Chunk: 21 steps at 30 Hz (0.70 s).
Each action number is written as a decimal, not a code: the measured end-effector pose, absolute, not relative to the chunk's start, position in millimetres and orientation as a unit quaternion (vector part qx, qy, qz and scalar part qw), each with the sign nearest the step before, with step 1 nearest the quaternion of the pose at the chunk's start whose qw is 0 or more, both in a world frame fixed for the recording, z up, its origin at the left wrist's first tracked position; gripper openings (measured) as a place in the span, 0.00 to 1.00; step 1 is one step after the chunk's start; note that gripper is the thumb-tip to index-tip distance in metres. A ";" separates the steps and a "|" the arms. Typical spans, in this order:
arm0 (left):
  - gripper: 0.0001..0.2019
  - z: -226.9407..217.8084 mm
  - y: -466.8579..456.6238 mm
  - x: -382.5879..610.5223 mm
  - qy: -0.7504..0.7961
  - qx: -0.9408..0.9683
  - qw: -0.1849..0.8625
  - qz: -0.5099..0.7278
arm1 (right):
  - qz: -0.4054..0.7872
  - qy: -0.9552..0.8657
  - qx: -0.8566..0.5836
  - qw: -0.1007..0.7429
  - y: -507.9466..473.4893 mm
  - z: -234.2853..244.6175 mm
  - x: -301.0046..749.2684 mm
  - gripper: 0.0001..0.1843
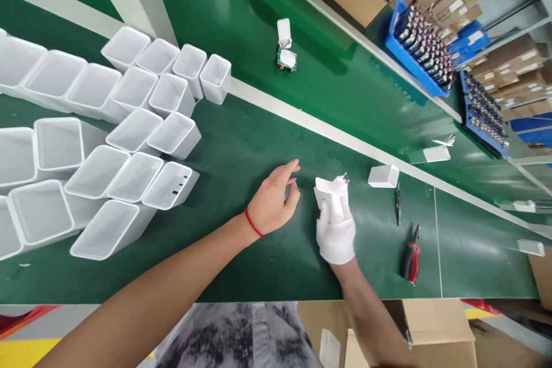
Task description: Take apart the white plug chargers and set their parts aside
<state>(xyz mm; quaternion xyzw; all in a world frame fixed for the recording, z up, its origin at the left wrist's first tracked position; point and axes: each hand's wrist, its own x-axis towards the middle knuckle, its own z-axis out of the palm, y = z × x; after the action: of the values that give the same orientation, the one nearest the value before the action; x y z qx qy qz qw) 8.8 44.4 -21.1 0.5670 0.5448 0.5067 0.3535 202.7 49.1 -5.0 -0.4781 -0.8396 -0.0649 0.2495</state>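
Note:
My left hand (275,199) is bare, with a red string at the wrist, and hovers over the green belt (241,144) with fingers loosely curled and apart, holding nothing. My right hand (335,225) wears a white glove and grips a white plastic charger part (328,190) with small metal prongs at its top. Rows of hollow white plastic casings (129,172) lie on their sides at the left, the nearest about a hand's width from my left hand.
A white block (383,176) lies just right of the held part. Red-handled pliers (411,256) and a thin dark tool (397,203) rest further right. A circuit-board piece (285,46) sits far back. Blue trays (420,49) of parts and cardboard boxes (435,328) flank the belt.

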 end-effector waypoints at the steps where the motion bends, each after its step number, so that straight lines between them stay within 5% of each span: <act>1: 0.22 -21.2 44.2 8.9 0.548 0.574 0.346 0.501 | -0.055 -0.843 -0.479 0.238 49.3 -7.5 202.3 0.31; 13: 0.22 -19.2 44.7 8.1 0.556 0.598 0.328 0.476 | 0.112 -0.812 -0.514 0.255 55.2 -7.0 197.0 0.30; 17: 0.22 -18.0 44.4 7.5 0.561 0.589 0.342 0.471 | 0.315 -0.593 -0.603 0.431 57.8 17.0 193.2 0.24; 21: 0.22 -16.1 44.0 7.2 0.568 0.585 0.345 0.465 | 0.507 -0.421 -0.519 0.544 62.7 42.2 181.8 0.22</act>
<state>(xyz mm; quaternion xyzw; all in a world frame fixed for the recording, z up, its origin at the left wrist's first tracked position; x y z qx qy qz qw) 7.2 44.0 -16.1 0.5846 0.5682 0.4652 0.3449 181.8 62.7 42.2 -0.5187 -0.4211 0.5073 0.5443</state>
